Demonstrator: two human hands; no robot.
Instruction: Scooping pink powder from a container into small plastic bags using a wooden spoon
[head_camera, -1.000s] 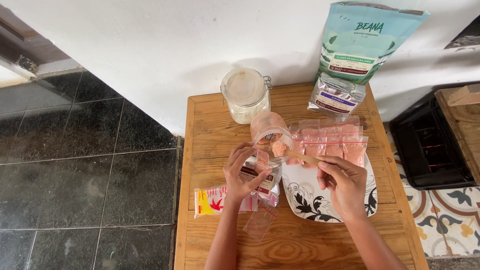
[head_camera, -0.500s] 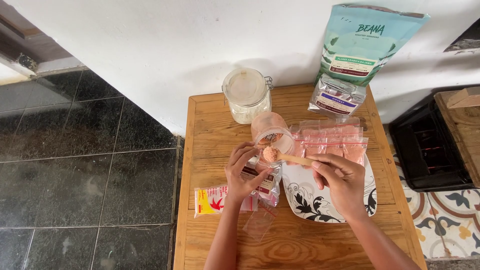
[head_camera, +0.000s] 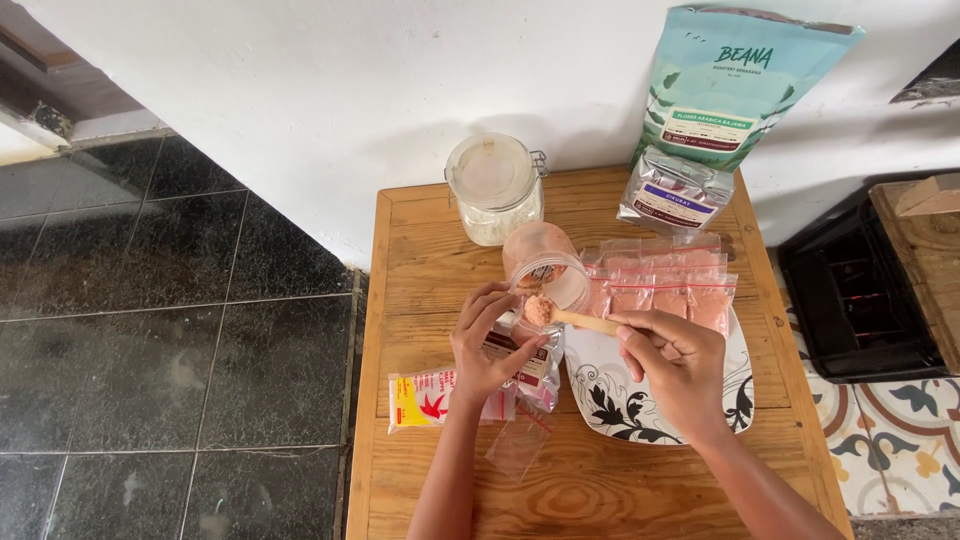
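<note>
My left hand (head_camera: 488, 343) holds a small clear zip bag (head_camera: 538, 368) upright at its mouth over the wooden table (head_camera: 430, 250). My right hand (head_camera: 672, 365) grips a small wooden spoon (head_camera: 572, 317) heaped with pink powder, its bowl just above the bag's opening. An open clear jar of pink powder (head_camera: 543, 268) stands right behind the spoon. Several filled pink-powder bags (head_camera: 665, 285) lie in a row on the far part of a white plate with a black floral pattern (head_camera: 640, 400).
A glass clip-top jar with white contents (head_camera: 494, 190) stands at the table's back. A tall light-blue pouch (head_camera: 740, 90) and a smaller silver pouch (head_camera: 675, 192) lean on the wall. A yellow-red packet (head_camera: 425, 397) and an empty clear bag (head_camera: 520, 445) lie near the front. A black tray (head_camera: 860, 300) sits right.
The spoon with pink powder has moved left from the jar to just above the bag in my left hand. My left hand has stayed in place.
</note>
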